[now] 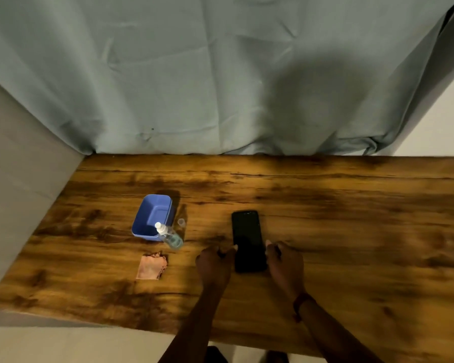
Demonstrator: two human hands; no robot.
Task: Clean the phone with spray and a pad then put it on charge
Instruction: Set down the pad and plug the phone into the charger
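Wooden table (325,205) is lying under dim light, with a grey-blue curtain (220,74) hanging behind it.

Toward the left, a blue tub (152,218) is sitting open, and a spray bottle (169,235) is leaning or lying against its near corner, white top pointing up and left. A small clear cap (181,222) is standing just beside the bottle. Nearer the person, a pinkish pad (151,265) is lying flat, apart from the bottle and untouched.

Moving right, the left hand (215,263) is resting on the table with its fingers curled in and its thumb tip pressing the phone's left edge. The phone (248,241) is lying flat, dark screen up, near the middle of the table. The right hand (283,263), with a band on its wrist, is gripping the phone's right edge with its fingertips, so both hands are holding it between them.

By the look of it, the person is only setting the phone in place; the cleaning itself is not yet started. The next move is probably calling for one hand to let go and reach left for the bottle or pad while the other is steadying the phone.

No charger is showing clearly; a pale glint at the far right edge is too small to tell.
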